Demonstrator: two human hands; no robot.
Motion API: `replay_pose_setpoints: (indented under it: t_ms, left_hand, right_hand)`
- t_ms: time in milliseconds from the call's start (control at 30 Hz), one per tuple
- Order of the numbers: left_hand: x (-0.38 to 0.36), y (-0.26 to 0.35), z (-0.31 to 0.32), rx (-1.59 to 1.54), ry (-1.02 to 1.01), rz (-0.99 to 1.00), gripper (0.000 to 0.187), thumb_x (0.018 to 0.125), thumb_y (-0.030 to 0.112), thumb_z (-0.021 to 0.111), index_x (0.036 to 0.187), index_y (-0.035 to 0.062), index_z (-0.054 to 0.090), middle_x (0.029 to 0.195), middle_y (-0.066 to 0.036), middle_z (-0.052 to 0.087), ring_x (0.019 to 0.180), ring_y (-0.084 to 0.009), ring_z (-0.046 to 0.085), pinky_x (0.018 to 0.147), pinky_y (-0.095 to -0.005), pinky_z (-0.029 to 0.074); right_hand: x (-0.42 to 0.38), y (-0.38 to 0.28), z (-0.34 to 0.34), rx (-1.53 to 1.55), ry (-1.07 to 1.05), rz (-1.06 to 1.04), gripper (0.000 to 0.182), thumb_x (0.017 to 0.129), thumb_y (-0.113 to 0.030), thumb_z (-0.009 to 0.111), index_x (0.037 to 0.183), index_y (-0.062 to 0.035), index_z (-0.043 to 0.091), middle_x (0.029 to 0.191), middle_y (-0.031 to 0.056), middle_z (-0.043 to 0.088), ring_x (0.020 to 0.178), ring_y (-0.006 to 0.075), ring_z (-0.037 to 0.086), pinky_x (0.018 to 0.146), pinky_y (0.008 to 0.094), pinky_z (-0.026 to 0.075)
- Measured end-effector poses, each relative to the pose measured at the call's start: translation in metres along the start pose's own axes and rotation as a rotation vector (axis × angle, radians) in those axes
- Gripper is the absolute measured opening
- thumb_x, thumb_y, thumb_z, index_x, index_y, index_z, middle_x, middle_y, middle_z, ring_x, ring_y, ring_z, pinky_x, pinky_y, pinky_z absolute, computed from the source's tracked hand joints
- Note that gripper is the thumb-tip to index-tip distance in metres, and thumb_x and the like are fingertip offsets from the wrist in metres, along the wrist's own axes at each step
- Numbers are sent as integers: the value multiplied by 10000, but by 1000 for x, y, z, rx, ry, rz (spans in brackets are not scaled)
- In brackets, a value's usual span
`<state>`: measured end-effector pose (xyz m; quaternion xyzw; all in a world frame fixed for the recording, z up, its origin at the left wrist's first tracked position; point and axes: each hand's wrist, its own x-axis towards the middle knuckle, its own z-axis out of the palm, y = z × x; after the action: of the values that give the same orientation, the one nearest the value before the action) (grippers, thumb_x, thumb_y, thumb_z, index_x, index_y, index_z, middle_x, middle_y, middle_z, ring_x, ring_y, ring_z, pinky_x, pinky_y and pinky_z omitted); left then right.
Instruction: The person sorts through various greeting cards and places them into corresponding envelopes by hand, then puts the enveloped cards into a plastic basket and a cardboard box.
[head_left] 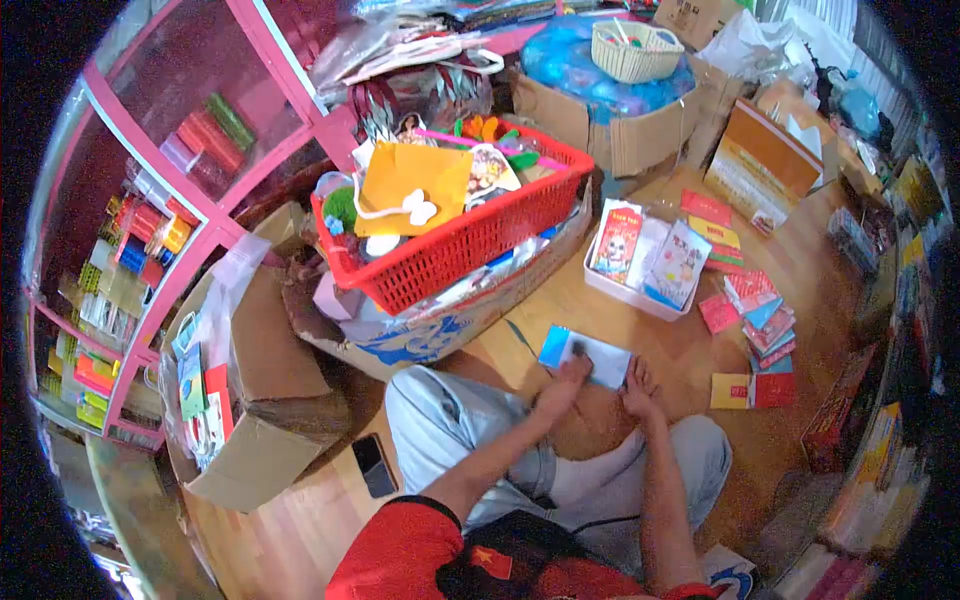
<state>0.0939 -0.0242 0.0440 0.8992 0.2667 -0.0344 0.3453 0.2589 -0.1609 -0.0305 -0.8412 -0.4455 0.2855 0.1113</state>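
A small card or booklet, white with a blue left end [553,346], lies on the wooden floor in front of my crossed legs. Over its middle rests my left hand [572,371], fingers drawn together around a small dark thing that is too blurred to make out. At the card's right edge is my right hand [641,386], its fingers apart and touching or nearly touching the edge. Beyond the card, a white tray [640,301] holds printed packets or cards. To the right, several red, blue and yellow envelopes [768,330] lie in loose piles.
A red basket [440,262] full of craft items sits on a carton at the left. An open cardboard box [270,350] and a phone [374,466] are nearer me. Behind stands a carton [640,135] with blue bags; pink-framed shelves [150,150] line the left.
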Motion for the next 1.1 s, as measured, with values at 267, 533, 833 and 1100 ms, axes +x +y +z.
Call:
replay_pose_setpoints:
  t_ms: [267, 533, 833, 1100]
  left_hand:
    - [66, -33, 62, 491, 580, 122, 505, 843, 77, 359, 1338, 6, 282, 1347, -179, 343, 1239, -344, 339, 1033, -419, 273]
    - [-23, -2, -13, 11, 146, -52, 488, 806, 24, 363, 1292, -12, 335, 1284, -189, 411, 1193, -366, 392, 984, -453, 327]
    - [61, -11, 64, 286, 492, 171, 499, 814, 49, 367, 1307, -14, 323, 1379, -182, 299, 1265, -328, 312, 1050, -423, 244]
    - [14, -47, -7, -7, 488, 54, 441, 823, 49, 364, 1260, 5, 409, 1298, -182, 418, 1212, -331, 375, 984, -397, 335]
  right_hand:
    - [-7, -24, -19, -33, -29, 137, 726, 878, -251, 410, 1410, -153, -74, 1481, 104, -43, 1353, 347, 0, 992, 662, 59]
    - [-16, -31, -27, -74, -55, 138, 692, 887, -268, 384, 1415, -156, -50, 1485, 80, -31, 1358, 321, -14, 1008, 642, 57]
    - [-5, -30, -22, -82, -57, 180, 706, 882, -292, 386, 1415, -189, -66, 1485, 61, -61, 1362, 301, -24, 1002, 650, 22]
    - [-5, -24, -14, -74, -22, 161, 708, 887, -273, 393, 1414, -173, -70, 1483, 80, -61, 1360, 307, -44, 1000, 650, 9]
